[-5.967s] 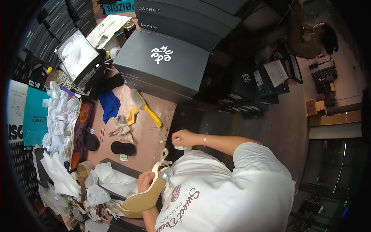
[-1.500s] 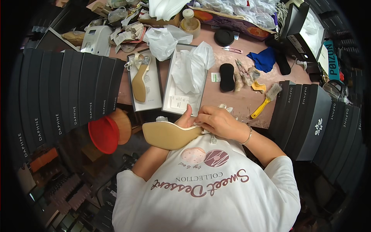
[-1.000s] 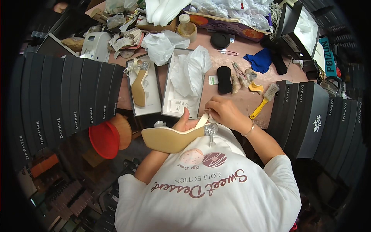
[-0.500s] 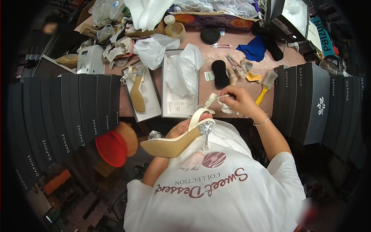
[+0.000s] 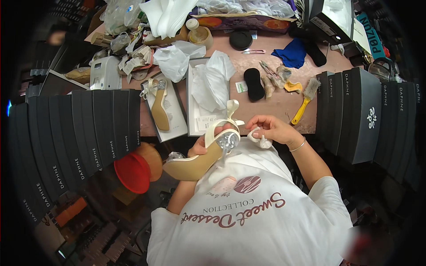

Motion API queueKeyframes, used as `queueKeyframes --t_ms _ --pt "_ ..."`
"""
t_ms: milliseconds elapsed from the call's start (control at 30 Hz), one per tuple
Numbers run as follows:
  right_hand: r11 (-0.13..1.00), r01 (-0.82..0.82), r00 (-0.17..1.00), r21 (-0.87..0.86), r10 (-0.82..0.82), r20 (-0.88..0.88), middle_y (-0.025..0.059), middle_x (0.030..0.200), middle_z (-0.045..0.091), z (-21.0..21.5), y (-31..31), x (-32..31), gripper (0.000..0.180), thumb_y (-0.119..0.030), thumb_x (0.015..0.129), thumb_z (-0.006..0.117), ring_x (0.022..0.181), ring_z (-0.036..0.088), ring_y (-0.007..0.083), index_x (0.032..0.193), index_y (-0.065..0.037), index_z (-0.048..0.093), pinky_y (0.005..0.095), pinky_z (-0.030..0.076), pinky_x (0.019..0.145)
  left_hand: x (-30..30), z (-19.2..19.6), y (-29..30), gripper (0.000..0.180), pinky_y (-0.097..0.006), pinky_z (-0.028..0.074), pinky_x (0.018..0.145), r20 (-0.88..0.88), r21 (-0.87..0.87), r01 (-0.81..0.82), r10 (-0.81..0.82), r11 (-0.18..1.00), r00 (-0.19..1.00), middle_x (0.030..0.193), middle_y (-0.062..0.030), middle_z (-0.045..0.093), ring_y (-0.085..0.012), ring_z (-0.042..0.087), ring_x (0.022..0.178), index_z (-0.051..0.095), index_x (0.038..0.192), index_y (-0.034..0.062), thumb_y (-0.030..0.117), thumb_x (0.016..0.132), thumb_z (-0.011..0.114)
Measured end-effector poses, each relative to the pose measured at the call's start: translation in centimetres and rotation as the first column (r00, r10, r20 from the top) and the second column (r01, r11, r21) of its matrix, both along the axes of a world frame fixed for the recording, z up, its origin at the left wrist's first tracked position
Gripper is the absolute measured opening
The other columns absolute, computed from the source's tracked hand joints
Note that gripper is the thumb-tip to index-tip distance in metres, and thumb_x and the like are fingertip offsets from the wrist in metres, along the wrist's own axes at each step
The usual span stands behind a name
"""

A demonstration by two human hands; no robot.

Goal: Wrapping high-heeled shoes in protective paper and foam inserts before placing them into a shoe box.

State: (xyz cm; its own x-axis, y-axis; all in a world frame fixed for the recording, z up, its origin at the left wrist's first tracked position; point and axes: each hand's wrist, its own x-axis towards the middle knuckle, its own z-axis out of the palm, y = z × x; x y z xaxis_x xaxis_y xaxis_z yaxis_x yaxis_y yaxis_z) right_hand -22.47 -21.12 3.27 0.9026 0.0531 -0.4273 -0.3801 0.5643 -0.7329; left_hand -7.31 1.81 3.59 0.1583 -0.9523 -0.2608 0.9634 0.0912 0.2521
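Observation:
My left hand is wrapped around a white high-heeled sandal, its tan sole turned toward me. The sandal has a clear heel, partly wrapped in plastic, and a white ribbon that stands up from its strap. Just right of it, my right hand pinches a crumpled white cloth or tissue. The cloth hangs apart from the sandal. A matching sandal lies sole up in a box lid on the table. Beside that, an open shoe box holds white tissue paper and a tag.
Stacks of dark shoe boxes stand on the left, with more boxes on the right. On the table lie a yellow-handled brush, a black pad, a blue cloth and a glue jar. Below left is a red round seat.
My right hand has drawn down toward me with the white cloth, away from the ribbon. My left hand has tilted the sandal, heel end higher, and the ribbon now stands upright.

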Motion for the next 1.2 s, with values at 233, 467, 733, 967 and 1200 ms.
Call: queueKeyframes --t_ms 233,467,733,967,1200 --pt "0.999 -0.028 1.000 -0.024 0.028 0.007 -0.0013 0.095 0.062 0.1 1.8 1.9 0.024 -0.010 0.086 0.066 0.084 0.057 0.0046 0.108 -0.004 0.059 0.0193 0.046 0.075 0.9 0.3 -0.6 0.063 -0.048 0.028 0.113 -0.456 0.081 -0.446 0.431 0.891 0.778 0.141 -0.0179 0.042 -0.0326 0.039 0.131 0.042 0.136 -0.0001 0.006 0.074 0.052" --pt "0.916 0.064 0.995 -0.396 -0.026 0.101 0.0003 0.088 0.061 0.8 3.7 3.3 0.017 -0.013 0.087 0.065 0.076 0.054 0.0060 0.099 -0.002 0.061 0.0216 0.043 0.064 2.0 -1.7 0.8 0.055 -0.050 0.027 0.113 -0.593 0.150 -0.562 0.529 0.813 0.607 0.135 -0.0256 0.044 -0.0380 0.040 0.129 0.038 0.131 -0.0114 0.001 0.078 0.048" --pt "0.616 0.407 0.790 -0.674 0.132 0.598 0.0149 0.091 0.059 3.8 6.7 6.6 0.024 -0.010 0.082 0.066 0.075 0.059 0.0281 0.104 -0.002 0.060 0.0346 0.049 0.068 1.4 -3.4 1.5 0.041 -0.046 0.032 0.110 -0.556 -0.014 -0.471 0.385 0.882 0.737 0.124 -0.0240 0.054 -0.0338 0.051 0.118 0.049 0.120 -0.0083 0.007 0.082 0.046" --pt "0.615 0.155 0.946 -0.773 0.134 0.296 0.0126 0.093 0.059 3.7 4.5 5.2 0.056 -0.009 0.082 0.068 0.074 0.058 0.0225 0.133 -0.005 0.046 0.0312 0.049 0.071 2.2 0.9 -0.5 0.046 -0.039 0.039 0.104 -0.038 0.271 -0.262 0.283 0.926 0.958 0.130 -0.0155 0.053 -0.0266 0.051 0.120 0.045 0.131 -0.0045 0.016 0.091 0.038" --pt "0.690 -0.010 0.917 -0.723 0.294 0.268 0.0144 0.093 0.062 4.4 2.2 5.3 0.054 -0.005 0.074 0.069 0.081 0.062 0.0279 0.126 -0.007 0.054 0.0352 0.048 0.075 2.8 1.1 -1.7 0.047 -0.037 0.042 0.102 0.181 0.324 0.047 -0.111 0.945 0.977 0.130 -0.0146 0.053 -0.0252 0.053 0.118 0.045 0.132 -0.0028 0.022 0.093 0.035"
